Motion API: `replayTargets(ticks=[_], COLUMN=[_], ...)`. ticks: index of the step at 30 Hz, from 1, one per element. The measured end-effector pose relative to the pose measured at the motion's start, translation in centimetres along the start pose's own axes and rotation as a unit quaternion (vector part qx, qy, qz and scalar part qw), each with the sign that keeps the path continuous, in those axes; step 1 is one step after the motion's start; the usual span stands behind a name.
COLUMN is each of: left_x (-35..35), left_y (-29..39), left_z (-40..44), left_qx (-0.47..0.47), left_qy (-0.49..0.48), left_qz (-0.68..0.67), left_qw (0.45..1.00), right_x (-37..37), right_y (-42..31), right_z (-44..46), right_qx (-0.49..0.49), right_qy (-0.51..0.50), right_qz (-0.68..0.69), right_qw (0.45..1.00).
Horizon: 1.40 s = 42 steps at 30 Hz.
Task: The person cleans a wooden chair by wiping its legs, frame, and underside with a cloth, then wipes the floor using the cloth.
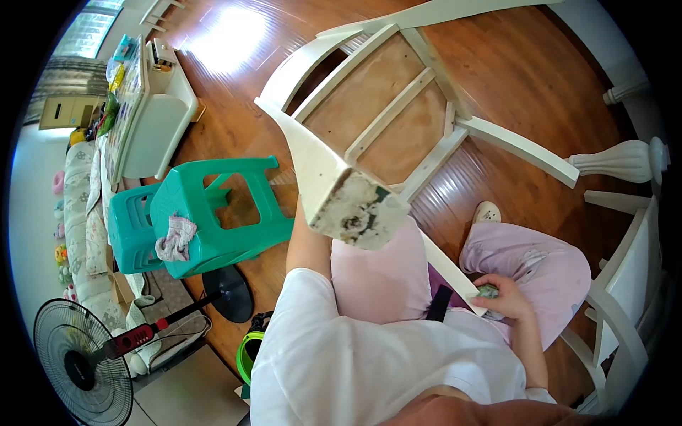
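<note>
A white wooden chair (pixel 383 106) lies tipped over, its underside facing me. One leg end (pixel 361 211), with worn, whitish and dark patches, points up at the camera. My left forearm runs up behind that leg, and the left hand is hidden by it. Low on the right, near my pink-clad thigh, my right hand (pixel 506 298) has its fingers bent round a small greenish object (pixel 487 292), beside a white chair part (pixel 451 273). A black strap or handle (pixel 440 303) lies on my lap.
Left of me stand green plastic stools (pixel 206 206) with a crumpled cloth (pixel 176 238) on top. A black fan (pixel 84 362) is at the lower left. Another white chair (pixel 621 284) stands at the right. A white cabinet (pixel 153 131) is at the upper left.
</note>
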<state>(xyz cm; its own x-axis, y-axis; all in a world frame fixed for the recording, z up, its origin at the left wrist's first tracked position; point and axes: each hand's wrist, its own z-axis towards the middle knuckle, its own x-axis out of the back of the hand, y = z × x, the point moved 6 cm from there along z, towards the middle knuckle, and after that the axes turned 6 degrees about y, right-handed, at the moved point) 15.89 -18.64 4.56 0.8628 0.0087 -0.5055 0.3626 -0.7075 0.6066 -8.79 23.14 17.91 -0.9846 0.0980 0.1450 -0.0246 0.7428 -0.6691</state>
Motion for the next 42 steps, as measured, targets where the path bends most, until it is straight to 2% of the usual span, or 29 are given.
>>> replayTargets(ticks=[7,31,38,40,42], left_x=[-0.2,-0.2,2.6,-1.5,-3.1], left_y=[-1.1,-1.9,-2.2,-1.5,-0.3], left_z=[1.8,0.4,1.0,-1.8,-3.0], left_qx=[-0.020,-0.071,-0.097,-0.063,-0.148], left_qy=[-0.015,-0.029,-0.036,-0.032,-0.015], left_qz=[0.006,0.013,0.020,0.026,0.052], left_qw=[1.000,0.997,0.994,0.997,0.987], right_x=[-0.2,-0.2,-0.2,-0.2,-0.2], right_y=[-0.7,-1.0,-1.1,-1.2,-0.9], right_z=[0.3,0.4,0.5,0.5,0.6], right_qx=[0.034,0.048,0.041,0.043,0.043], right_qy=[-0.022,-0.013,-0.005,-0.011,-0.013], right_qz=[-0.084,-0.105,-0.115,-0.127,-0.124], right_qw=[0.996,0.993,0.993,0.991,0.991])
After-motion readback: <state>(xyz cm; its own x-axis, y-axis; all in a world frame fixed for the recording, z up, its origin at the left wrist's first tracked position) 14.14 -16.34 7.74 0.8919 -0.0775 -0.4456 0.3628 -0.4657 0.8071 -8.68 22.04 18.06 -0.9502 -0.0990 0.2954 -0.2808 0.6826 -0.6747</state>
